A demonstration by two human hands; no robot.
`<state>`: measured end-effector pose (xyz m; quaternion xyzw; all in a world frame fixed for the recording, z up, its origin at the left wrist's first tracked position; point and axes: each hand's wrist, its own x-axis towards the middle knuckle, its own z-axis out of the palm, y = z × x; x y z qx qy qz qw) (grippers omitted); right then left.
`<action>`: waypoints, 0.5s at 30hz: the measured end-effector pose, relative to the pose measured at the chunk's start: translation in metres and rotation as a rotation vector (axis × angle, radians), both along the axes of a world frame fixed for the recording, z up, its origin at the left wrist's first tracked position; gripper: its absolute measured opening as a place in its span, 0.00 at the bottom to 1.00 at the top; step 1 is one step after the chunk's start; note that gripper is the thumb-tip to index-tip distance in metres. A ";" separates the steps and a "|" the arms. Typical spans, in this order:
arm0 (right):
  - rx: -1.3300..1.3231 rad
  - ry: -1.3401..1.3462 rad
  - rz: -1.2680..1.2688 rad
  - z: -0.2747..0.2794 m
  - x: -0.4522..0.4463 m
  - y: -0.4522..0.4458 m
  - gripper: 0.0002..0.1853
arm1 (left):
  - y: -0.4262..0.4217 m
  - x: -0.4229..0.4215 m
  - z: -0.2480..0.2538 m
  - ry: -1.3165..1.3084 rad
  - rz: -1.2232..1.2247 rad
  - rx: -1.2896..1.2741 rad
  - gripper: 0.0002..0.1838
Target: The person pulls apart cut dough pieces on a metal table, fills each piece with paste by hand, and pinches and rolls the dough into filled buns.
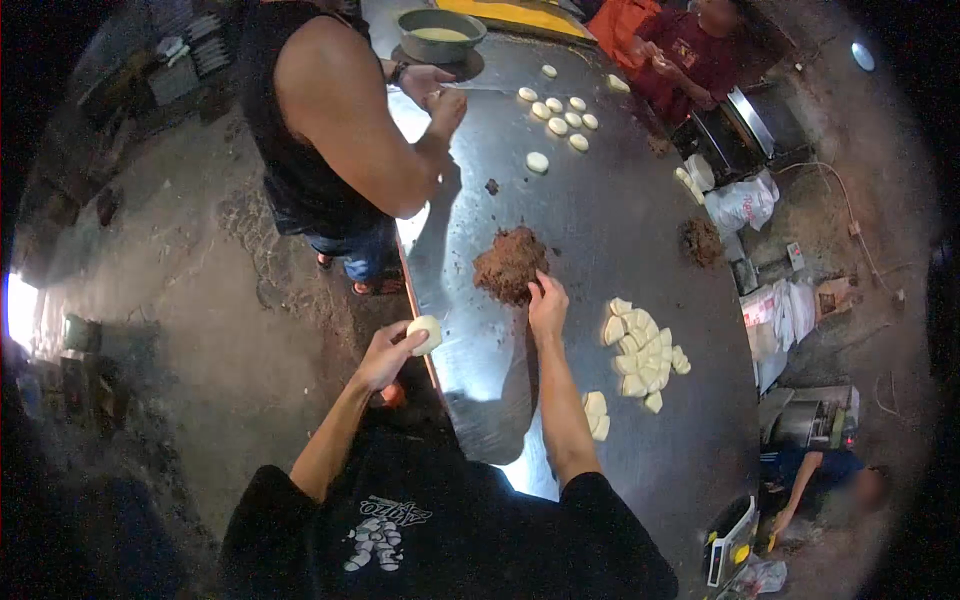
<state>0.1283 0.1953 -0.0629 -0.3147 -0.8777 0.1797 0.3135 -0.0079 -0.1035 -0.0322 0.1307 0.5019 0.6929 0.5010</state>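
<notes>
Pinching a smooth, pale round of dough (pixel 425 335) between thumb and fingers, my left hand (pixel 390 352) is just beyond the near left edge of a long grey metal table (pixel 480 400). My right hand (pixel 547 305) reaches over the tabletop, fingers bent and close together, their tips touching the lower right edge of a crumbly, dark brown mound (pixel 511 264); I cannot tell whether they grip any of it. The mound sits directly on the metal, ahead of me. To the right of my right forearm lies a cluster of cut, pale dough chunks (pixel 643 350), with a few similar pieces (pixel 595 415) just beside it, nearer to me. Farther up the table are several pale, flattened rounds (pixel 565 118), mostly grouped together. A smaller brown pile (pixel 701 243) lies by the right edge. Beyond my left hand, a person in a black sleeveless top (pixel 345 110) stands at the table, hands close together near a round grey bowl (pixel 441 36) with yellowish contents. Across the table, at the upper right, is another person in a dark red shirt (pixel 690 55).
</notes>
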 end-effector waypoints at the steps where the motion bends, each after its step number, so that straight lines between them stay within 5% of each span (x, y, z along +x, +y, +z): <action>1: -0.033 -0.024 -0.037 -0.003 0.002 0.001 0.18 | 0.007 0.000 -0.001 -0.016 0.031 0.023 0.22; 5: -0.206 0.040 -0.123 -0.013 0.006 0.013 0.16 | 0.049 -0.001 -0.024 -0.040 0.077 0.047 0.20; 7: -1.115 0.571 -0.253 -0.006 0.010 0.019 0.16 | 0.066 0.001 -0.014 -0.042 0.058 0.023 0.19; 10: -1.280 0.550 -0.148 0.031 0.040 0.001 0.20 | 0.093 0.006 -0.004 -0.025 0.000 -0.044 0.19; 12: -1.206 0.512 -0.145 0.056 0.050 -0.031 0.18 | 0.108 0.017 0.002 -0.053 -0.046 -0.006 0.21; 15: -0.655 0.229 0.030 0.096 0.059 -0.094 0.14 | 0.115 0.043 0.001 -0.020 -0.240 0.021 0.25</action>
